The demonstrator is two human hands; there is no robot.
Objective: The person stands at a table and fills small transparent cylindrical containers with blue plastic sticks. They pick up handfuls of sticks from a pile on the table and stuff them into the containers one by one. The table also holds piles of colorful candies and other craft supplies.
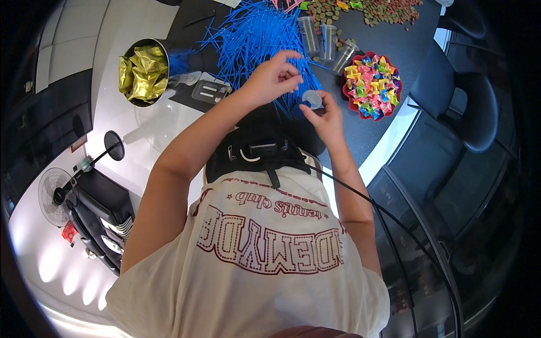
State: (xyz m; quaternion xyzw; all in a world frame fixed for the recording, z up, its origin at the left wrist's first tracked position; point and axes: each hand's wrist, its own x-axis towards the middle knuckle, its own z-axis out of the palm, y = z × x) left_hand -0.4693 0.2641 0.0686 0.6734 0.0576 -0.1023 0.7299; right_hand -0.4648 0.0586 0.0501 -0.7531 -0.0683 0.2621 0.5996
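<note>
My right hand (327, 120) holds a clear plastic tube (312, 99) between thumb and fingers, its round end facing up toward me. Blue shows through the tube; whether anything is inside I cannot tell. Just left of it and farther forward, my left hand (277, 78) hovers over a large heap of thin blue plastic sticks (253, 38). Its fingers are loosely curled and apart, with nothing visible in them. Beyond my hands, three more clear tubes lie on the dark table: one tube (308, 36), a second tube (327, 42) and a third tube (345, 57).
A red scalloped bowl (345, 91) of small multicoloured pieces stands at right. Brown and green pellets (389, 12) spread at the far right. At left are a metal tin (166, 55) with gold packets and a clear plastic case (209, 91). A black cable (355, 188) runs from my waist bag.
</note>
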